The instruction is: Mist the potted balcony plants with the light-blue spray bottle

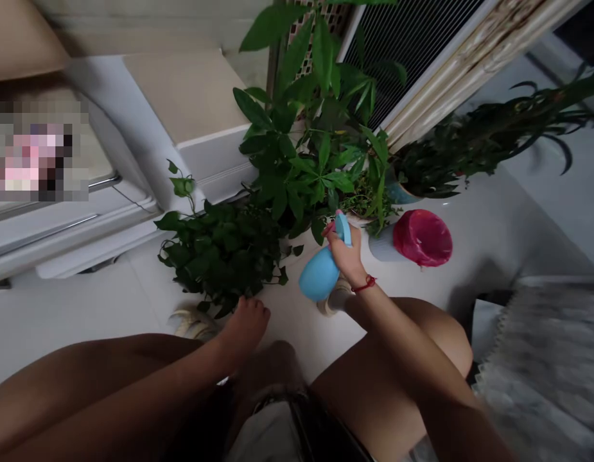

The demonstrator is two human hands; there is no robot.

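My right hand (345, 255) is closed round the neck of a light blue spray bottle (320, 272), its nozzle pointing at the leaves of a tall potted plant (310, 151). A red string bracelet sits on that wrist. My left hand (246, 321) reaches down to the base of a low, bushy green plant (219, 250) on the floor; its fingers are curled in a loose fist right beside the leaves, and I cannot make out anything in them. My bare knees fill the bottom of the view.
A bin with a pink bag liner (420, 237) stands on the white tiled floor right of the plants. A dark long-leaved plant (474, 144) stands behind it. A white step or ledge (195, 122) and a window frame lie at the back left.
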